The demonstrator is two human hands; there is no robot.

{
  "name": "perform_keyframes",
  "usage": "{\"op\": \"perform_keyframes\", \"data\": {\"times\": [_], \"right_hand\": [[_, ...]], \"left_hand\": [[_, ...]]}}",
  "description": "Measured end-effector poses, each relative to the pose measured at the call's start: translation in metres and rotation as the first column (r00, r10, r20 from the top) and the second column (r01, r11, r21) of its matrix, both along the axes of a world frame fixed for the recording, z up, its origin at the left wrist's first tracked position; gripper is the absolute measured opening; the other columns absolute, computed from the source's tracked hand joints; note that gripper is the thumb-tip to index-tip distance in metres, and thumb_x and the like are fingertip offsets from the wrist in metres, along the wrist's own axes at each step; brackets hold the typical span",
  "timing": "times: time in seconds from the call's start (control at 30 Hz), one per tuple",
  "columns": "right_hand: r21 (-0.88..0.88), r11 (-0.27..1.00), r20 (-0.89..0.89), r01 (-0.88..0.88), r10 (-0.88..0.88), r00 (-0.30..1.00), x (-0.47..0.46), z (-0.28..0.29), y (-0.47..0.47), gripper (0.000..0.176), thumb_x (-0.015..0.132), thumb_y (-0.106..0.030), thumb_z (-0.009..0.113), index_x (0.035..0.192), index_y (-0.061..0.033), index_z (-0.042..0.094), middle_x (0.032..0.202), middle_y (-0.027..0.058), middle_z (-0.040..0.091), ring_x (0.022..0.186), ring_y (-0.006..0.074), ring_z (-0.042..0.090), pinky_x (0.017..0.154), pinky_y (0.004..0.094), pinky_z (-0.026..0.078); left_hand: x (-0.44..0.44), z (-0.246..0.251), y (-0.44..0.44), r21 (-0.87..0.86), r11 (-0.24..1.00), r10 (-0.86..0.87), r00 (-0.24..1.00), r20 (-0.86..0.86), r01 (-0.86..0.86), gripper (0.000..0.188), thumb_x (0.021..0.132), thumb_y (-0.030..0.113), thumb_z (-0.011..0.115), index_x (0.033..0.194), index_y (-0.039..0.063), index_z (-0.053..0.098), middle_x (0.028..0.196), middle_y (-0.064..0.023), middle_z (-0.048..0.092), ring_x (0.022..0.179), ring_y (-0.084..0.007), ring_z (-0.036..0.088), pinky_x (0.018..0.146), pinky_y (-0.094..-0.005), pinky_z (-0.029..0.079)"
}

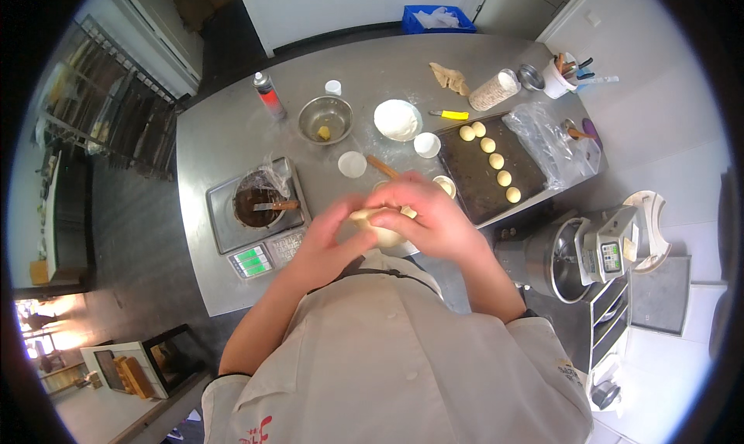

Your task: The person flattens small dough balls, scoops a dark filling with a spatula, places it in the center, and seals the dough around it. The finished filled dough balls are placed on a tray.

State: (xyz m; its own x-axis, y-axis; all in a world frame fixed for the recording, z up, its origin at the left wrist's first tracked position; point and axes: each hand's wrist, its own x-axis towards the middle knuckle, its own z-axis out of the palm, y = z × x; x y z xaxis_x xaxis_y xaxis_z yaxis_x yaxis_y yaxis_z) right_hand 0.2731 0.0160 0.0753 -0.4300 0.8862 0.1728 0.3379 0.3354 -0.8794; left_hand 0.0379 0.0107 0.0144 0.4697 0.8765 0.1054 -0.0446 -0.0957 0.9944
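Close in front of my body, a piece of pale dough point(388, 236) is held between both hands. My left hand point(331, 240) grips its left side, with the thumb along the near edge. My right hand point(430, 214) curls over the top and right side, its thumb pressing on the dough. Part of the dough is hidden by the fingers. Just beyond my hands lies a wooden rolling pin point(382, 166), partly covered by the right hand. A small cup point(444, 185) with pale contents stands beside that hand.
Several dough balls point(496, 161) line a dark baking tray point(474, 197) at right. A bowl of brown filling point(250, 200) with a spatula sits on a digital scale point(256, 261). Farther back are a flour bowl point(398, 120), a steel bowl point(325, 120) and a yellow-handled knife point(453, 115). A stand mixer point(601, 249) stands right.
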Motion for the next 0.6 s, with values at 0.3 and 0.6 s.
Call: {"op": "perform_keyframes", "data": {"times": [0.3,0.6], "right_hand": [[-0.538,0.833,-0.574,-0.128,-0.251,0.779,-0.012,-0.073,-0.007,0.035,0.114,-0.031,0.061,0.128,-0.0008,0.068,0.121,0.0019,0.073,0.115,0.0107,0.064,0.104,0.0330,0.050],[0.289,0.950,0.082,-0.122,0.103,0.991,-0.011,-0.029,0.003,0.024,0.110,-0.025,0.068,0.120,-0.0041,0.070,0.098,0.0025,0.074,0.093,0.0118,0.067,0.096,0.0316,0.052]], "left_hand": [[0.002,0.007,-0.006,-0.315,0.897,0.325,0.946,-0.003,-0.310,0.030,0.107,0.029,0.073,0.108,-0.001,0.077,0.097,0.0002,0.074,0.085,-0.0053,0.062,0.075,-0.0244,0.049],[-0.008,0.005,-0.008,-0.050,0.993,0.106,0.993,0.047,-0.104,0.035,0.105,0.030,0.076,0.123,0.000,0.074,0.117,-0.0055,0.074,0.099,-0.0111,0.067,0.085,-0.0296,0.054]]}}
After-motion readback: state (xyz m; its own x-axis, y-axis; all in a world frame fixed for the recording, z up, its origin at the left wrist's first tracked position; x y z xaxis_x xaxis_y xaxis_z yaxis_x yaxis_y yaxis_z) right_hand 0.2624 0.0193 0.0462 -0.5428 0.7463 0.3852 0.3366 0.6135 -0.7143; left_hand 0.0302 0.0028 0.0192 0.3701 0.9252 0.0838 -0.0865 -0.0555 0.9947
